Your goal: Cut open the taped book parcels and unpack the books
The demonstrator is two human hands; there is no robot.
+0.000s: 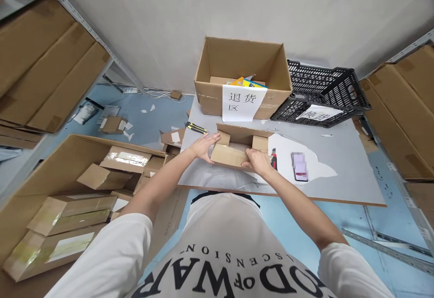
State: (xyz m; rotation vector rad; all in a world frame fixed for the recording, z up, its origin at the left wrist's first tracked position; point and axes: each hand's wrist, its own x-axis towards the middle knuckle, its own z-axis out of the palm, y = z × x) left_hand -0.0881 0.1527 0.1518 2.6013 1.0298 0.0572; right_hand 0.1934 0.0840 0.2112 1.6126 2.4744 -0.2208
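Note:
A small cardboard box (232, 155) lies on the table with its top flaps apart. My left hand (204, 147) grips its left end, fingers along the side flap and thumb near the front corner. At the front right, my right hand (258, 160) holds the front flap, thumb on top and the other fingers partly hidden. The inside of the box shows only in part. A red and black box cutter (274, 159) lies just right of the box, and a yellow and black box cutter (196, 128) lies behind my left hand.
A large carton (210, 96) with a paper sign (242, 102) and a black crate (325, 90) stand at the table's back. A phone (300, 167) lies on white paper (318, 169) at right. At left, a big carton (84, 140) holds several boxes.

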